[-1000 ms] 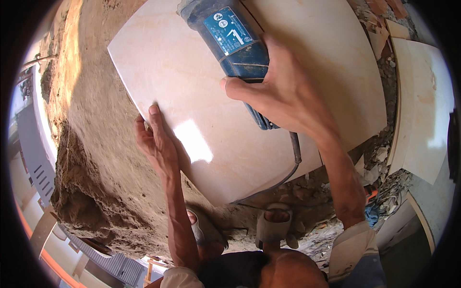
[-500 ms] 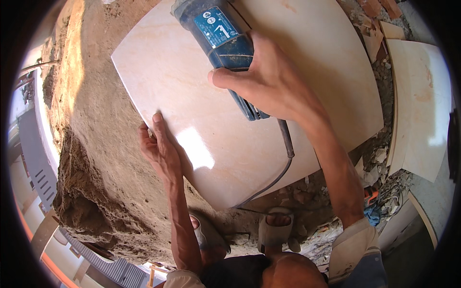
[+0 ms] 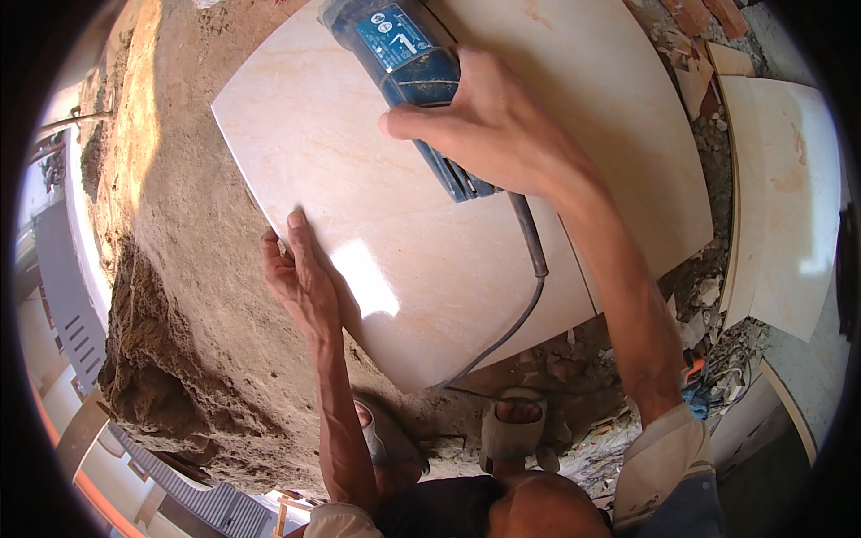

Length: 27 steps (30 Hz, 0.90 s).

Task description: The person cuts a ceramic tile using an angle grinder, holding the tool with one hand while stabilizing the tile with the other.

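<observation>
My right hand is wrapped round the body of a blue power tool, which sits over a large glossy cream marbled tile. Its black cord runs from the rear of the tool down across the tile's lower edge. A dark straight line, partly hidden by the tool and my arm, runs along the tile to its lower edge. My left hand grips the tile's left edge with the thumb on top. The tool's working end is hidden.
The tile lies on dirt-covered ground. More cream tiles lie at the right beside rubble and broken brown pieces. My sandaled feet are below the tile. An orange-and-blue object lies by my right forearm.
My right hand has moved the tool up and slightly left along the tile, exposing more cord and line. My left hand stays on the edge, a little lower in the picture.
</observation>
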Each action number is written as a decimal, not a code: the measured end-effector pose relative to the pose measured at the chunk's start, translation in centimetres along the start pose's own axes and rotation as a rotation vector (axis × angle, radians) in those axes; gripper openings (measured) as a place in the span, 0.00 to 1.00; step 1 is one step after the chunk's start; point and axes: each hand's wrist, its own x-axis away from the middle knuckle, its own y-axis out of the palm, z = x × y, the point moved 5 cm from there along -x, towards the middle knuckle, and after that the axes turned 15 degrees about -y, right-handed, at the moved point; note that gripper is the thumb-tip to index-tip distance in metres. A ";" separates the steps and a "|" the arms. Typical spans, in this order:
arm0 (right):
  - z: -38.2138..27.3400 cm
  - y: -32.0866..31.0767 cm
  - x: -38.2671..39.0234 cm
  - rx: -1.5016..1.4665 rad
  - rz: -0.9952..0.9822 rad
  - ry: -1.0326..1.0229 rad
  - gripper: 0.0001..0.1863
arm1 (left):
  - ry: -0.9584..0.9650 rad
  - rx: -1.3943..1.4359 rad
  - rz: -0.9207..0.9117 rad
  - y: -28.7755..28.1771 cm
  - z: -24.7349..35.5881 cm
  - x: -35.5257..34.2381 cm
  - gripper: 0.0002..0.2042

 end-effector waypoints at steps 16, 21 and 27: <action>-0.3 -0.2 0.8 0.013 0.068 -0.019 0.21 | 0.058 0.006 0.059 0.1 -0.1 -0.4 0.30; -0.2 -0.2 1.3 0.016 0.054 -0.014 0.21 | 0.023 -0.022 0.050 0.0 -0.2 -0.2 0.30; -0.3 -0.1 1.5 0.020 0.039 -0.008 0.22 | 0.038 0.029 0.046 0.3 0.5 0.4 0.30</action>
